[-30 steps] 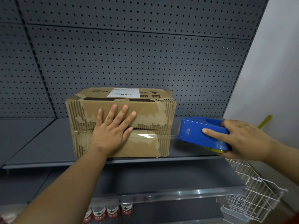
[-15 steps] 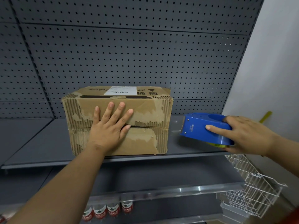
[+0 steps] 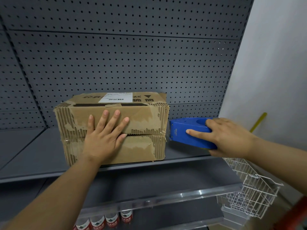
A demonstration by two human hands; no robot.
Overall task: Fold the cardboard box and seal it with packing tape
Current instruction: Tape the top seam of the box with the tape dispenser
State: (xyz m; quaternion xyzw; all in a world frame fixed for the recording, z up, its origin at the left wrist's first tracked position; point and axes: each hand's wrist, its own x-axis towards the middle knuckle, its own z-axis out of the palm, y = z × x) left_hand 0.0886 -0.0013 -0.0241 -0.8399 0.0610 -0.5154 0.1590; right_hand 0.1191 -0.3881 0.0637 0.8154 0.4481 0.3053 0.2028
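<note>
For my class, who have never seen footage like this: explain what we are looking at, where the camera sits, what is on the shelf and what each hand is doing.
There is no machine here: a person works with two bare hands, and one wide-angle camera worn on the head looks forward and down at them. A worn cardboard box with a white label stands on a grey shelf before a pegboard wall. The left hand lies flat and open against the box's front, over the seam between its flaps. The right hand grips a blue tape dispenser, its front close to the box's right edge. A white wire basket hangs lower right.
</note>
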